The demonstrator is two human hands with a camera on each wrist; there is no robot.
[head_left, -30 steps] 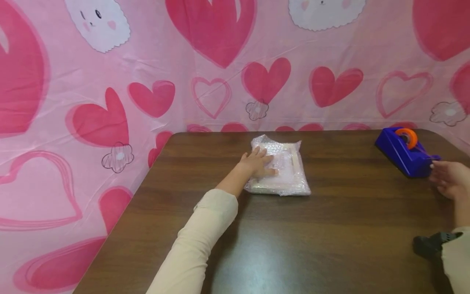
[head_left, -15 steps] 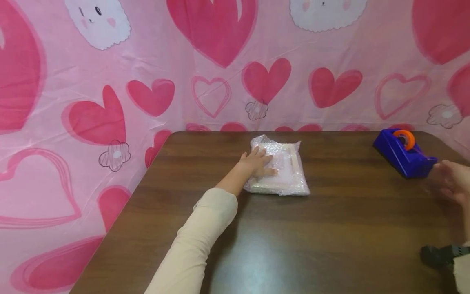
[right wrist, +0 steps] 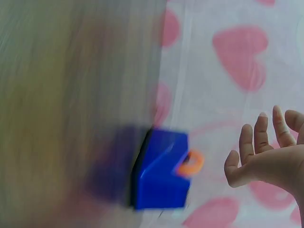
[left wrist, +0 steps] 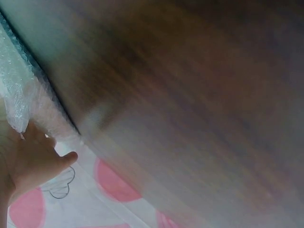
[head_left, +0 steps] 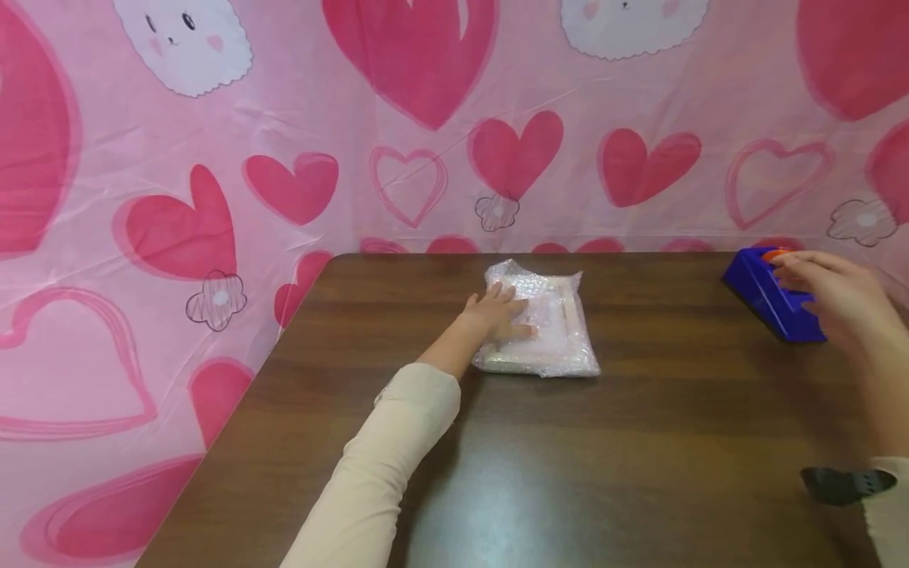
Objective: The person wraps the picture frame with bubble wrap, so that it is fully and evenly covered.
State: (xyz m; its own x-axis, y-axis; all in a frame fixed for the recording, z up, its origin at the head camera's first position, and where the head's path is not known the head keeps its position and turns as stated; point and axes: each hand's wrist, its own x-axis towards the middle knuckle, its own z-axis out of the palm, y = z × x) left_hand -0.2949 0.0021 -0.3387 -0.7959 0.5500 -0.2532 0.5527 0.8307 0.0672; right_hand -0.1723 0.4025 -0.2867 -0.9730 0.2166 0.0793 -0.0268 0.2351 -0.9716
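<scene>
A flat, rectangular, frame-like item wrapped in bubble wrap [head_left: 550, 347] lies toward the far side of the table. My left hand [head_left: 497, 315] rests on its left part, fingers spread. In the left wrist view, that hand [left wrist: 33, 159] shows beside the wrap [left wrist: 45, 102]. At the far right stands a blue tape dispenser [head_left: 763, 304] with an orange roll [head_left: 774, 254]. My right hand [head_left: 838, 292] overlaps the dispenser in the head view. The right wrist view shows the right hand [right wrist: 266, 159] with fingers apart and loosely bent, a gap between it and the dispenser [right wrist: 164, 175].
The brown wooden table [head_left: 604, 457] ends at a pink heart-patterned cloth [head_left: 412, 71] behind and to the left. A black strap [head_left: 845, 485] is at the right wrist, by the sleeve.
My right hand drew back slightly from the dispenser's front end, then moved up and left, over the dispenser and its roll in the head view. The left hand and wrapped item stayed put.
</scene>
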